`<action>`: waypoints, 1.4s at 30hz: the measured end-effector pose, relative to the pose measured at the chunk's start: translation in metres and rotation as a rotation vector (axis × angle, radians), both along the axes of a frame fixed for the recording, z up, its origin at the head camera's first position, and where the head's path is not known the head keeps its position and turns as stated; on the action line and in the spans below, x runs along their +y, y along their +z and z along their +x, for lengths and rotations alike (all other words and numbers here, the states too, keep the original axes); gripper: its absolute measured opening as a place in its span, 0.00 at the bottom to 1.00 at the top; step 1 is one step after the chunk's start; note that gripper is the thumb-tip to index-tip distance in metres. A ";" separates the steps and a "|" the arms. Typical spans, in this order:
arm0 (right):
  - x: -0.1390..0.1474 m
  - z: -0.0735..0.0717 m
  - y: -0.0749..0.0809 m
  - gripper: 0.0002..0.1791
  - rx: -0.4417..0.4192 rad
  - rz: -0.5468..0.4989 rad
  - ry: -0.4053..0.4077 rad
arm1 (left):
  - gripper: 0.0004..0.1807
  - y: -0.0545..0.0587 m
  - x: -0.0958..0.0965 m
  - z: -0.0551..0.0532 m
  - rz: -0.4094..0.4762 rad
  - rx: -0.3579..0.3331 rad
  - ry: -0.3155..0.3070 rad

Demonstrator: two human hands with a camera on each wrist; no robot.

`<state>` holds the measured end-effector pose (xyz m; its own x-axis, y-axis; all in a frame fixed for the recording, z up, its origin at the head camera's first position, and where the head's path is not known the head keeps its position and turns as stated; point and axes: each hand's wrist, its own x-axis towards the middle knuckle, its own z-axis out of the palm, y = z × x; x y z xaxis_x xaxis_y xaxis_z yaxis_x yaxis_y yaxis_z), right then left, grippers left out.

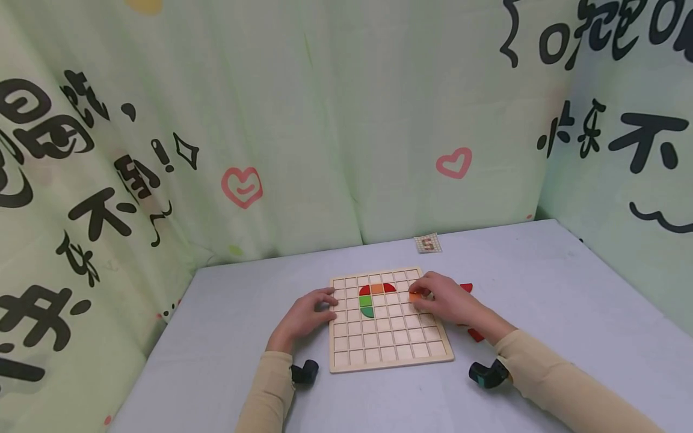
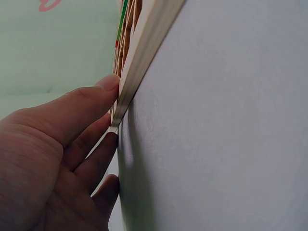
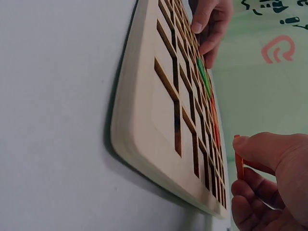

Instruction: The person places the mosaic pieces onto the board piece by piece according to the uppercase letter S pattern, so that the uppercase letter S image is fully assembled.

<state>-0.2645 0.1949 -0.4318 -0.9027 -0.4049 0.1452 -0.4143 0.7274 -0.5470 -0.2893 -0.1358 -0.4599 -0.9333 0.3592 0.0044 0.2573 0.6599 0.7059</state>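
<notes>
A wooden grid board (image 1: 392, 352) lies flat on the table. Set in its upper cells are a rounded red tile (image 1: 365, 290), an orange square tile (image 1: 377, 289) and a second rounded red tile (image 1: 389, 288). Below the left red one come a light green square (image 1: 366, 300) and a rounded dark green tile (image 1: 367, 312). My left hand (image 1: 305, 314) rests its thumb and fingertips against the board's left edge, fingers loosely bent. My right hand (image 1: 448, 299) pinches another orange tile (image 3: 239, 159) between thumb and fingers, above the board's right side.
Red pieces (image 1: 476, 335) lie on the table right of the board, partly hidden by the right hand and forearm. A small patterned card (image 1: 428, 243) lies near the table's back edge. Printed curtains (image 1: 325, 150) stand behind and beside the table.
</notes>
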 end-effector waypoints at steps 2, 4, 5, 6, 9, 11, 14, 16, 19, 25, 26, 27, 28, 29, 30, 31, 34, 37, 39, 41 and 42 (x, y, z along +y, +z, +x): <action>-0.005 -0.001 -0.001 0.11 -0.006 0.005 0.011 | 0.12 0.000 -0.001 0.000 -0.001 0.005 -0.009; -0.010 -0.001 0.000 0.11 -0.016 0.003 0.025 | 0.12 0.001 -0.001 -0.001 -0.004 -0.001 -0.009; -0.013 -0.002 0.000 0.11 -0.023 0.002 0.032 | 0.12 0.001 -0.001 -0.001 -0.005 -0.004 -0.007; -0.015 -0.002 0.000 0.12 -0.029 0.001 0.039 | 0.12 0.001 -0.001 -0.001 -0.007 -0.006 -0.006; -0.022 -0.003 0.001 0.12 -0.036 0.006 0.058 | 0.12 0.003 0.000 -0.002 -0.007 -0.012 0.003; -0.027 -0.003 0.002 0.12 -0.025 0.015 0.070 | 0.12 0.003 -0.001 -0.002 -0.007 -0.010 0.005; -0.033 -0.005 0.001 0.11 -0.005 0.022 0.088 | 0.12 0.003 -0.001 -0.003 -0.007 -0.006 0.003; -0.036 -0.006 0.001 0.10 0.003 0.024 0.099 | 0.12 0.003 -0.001 -0.003 -0.007 -0.006 0.003; -0.041 -0.007 -0.001 0.10 0.006 0.026 0.112 | 0.12 0.003 -0.001 -0.003 -0.007 -0.007 0.005; -0.047 -0.010 -0.006 0.10 -0.008 0.042 0.127 | 0.12 0.001 -0.002 -0.002 -0.016 -0.003 -0.014; -0.048 -0.010 -0.007 0.10 -0.011 0.042 0.132 | 0.12 0.000 -0.002 -0.002 -0.016 -0.004 -0.013; -0.049 -0.010 -0.008 0.10 -0.016 0.041 0.135 | 0.12 0.000 -0.002 -0.002 -0.016 -0.002 -0.014; -0.050 -0.010 -0.008 0.10 -0.019 0.042 0.138 | 0.12 0.000 -0.002 -0.002 -0.016 -0.002 -0.012; -0.051 -0.010 -0.008 0.09 -0.018 0.041 0.146 | 0.12 0.000 -0.002 -0.002 -0.015 0.005 -0.013; -0.052 -0.010 -0.008 0.09 -0.017 0.042 0.153 | 0.12 0.000 -0.002 -0.002 -0.014 0.008 -0.014; -0.053 -0.011 -0.009 0.09 -0.015 0.046 0.161 | 0.12 0.000 -0.002 -0.002 -0.014 0.014 -0.015; -0.056 -0.012 -0.009 0.08 -0.006 0.060 0.169 | 0.12 0.001 -0.002 -0.002 -0.010 0.012 -0.013; -0.057 -0.012 -0.009 0.07 0.001 0.071 0.173 | 0.12 0.000 -0.002 -0.001 -0.003 0.013 -0.014; -0.057 -0.012 -0.010 0.07 0.006 0.072 0.177 | 0.12 0.000 -0.001 -0.001 0.002 0.012 -0.013; -0.057 -0.012 -0.009 0.07 0.009 0.071 0.179 | 0.12 0.000 -0.001 -0.001 0.004 0.015 -0.014; -0.057 -0.012 -0.009 0.08 0.010 0.071 0.181 | 0.12 0.000 -0.001 -0.001 0.006 0.014 -0.013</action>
<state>-0.2762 0.1381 -0.4413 -0.8130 -0.5700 0.1192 -0.5469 0.6772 -0.4922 -0.2898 -0.1369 -0.4596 -0.9284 0.3710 0.0201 0.2758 0.6520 0.7062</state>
